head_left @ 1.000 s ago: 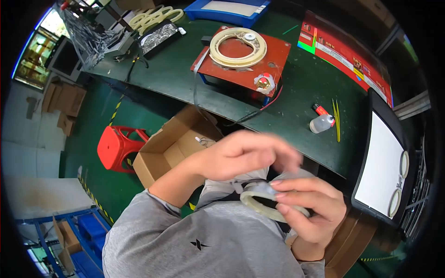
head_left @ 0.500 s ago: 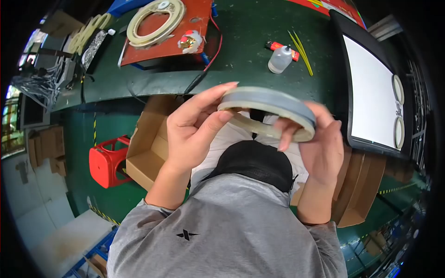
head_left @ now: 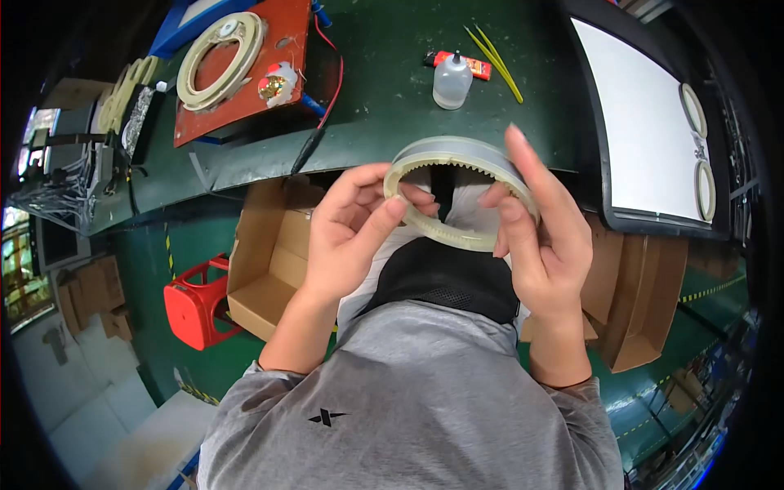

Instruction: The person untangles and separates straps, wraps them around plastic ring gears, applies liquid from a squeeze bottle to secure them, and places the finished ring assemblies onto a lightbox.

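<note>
A pale, translucent ring (head_left: 461,237) with teeth along its inner edge and a grey band round its outside is held above the lap. My left hand (head_left: 347,233) grips its left side between thumb and fingers. On the right side, my right hand (head_left: 547,224) has thumb and fingers on the ring, the index finger stretched upward. Beyond the ring, a clear squeeze bottle (head_left: 452,84) stands on the green table (head_left: 376,98), beside a red tube-like item (head_left: 475,67) and yellow tweezers (head_left: 496,64).
A red stand (head_left: 282,41) carries a larger cream ring (head_left: 192,73) at the back left. At right, a black-framed white panel (head_left: 637,122) bears two rings. Open cardboard boxes (head_left: 253,286) sit below the table edge, near a red stool (head_left: 186,314).
The ring has come up from low near the lap, and both hands now hold it. Its toothed inside now faces the camera. The view has shifted, moving the table items left and up.
</note>
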`<state>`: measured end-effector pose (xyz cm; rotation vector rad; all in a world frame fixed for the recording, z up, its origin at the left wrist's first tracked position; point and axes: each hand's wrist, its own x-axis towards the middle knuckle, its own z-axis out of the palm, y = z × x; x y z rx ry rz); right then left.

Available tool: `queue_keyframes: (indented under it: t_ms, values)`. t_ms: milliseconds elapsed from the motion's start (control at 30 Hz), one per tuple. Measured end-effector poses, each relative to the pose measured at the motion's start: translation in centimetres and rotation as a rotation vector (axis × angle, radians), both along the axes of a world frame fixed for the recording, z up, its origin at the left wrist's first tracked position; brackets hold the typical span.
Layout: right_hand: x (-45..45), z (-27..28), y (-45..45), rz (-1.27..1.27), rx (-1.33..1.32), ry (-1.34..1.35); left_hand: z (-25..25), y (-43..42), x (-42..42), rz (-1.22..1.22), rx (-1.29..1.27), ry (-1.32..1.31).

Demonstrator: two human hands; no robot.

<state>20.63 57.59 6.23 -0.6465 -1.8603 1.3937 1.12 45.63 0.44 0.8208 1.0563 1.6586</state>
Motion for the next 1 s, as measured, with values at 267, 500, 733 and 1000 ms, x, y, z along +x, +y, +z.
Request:
queue_keyframes:
  t_ms: [267,500,733,1000]
  values:
    - [0.1,-1.0,0.3,0.276,-0.421,0.392,1.3,0.9,0.0,0.092,-0.116,-0.150]
    - [0.1,-1.9,0.2,0.374,-0.571,0.480,0.4,0.9,0.4,-0.067,-0.209,-0.398]
    - [-0.3,-1.8,0.2,0.330,-0.795,0.544,0.3,0.8,0.3,-0.116,-0.279,-0.419]
    - [0.9,-4.4,1.1,0.419,-0.605,0.464,0.7,0.8,0.4,-0.032,-0.287,-0.252]
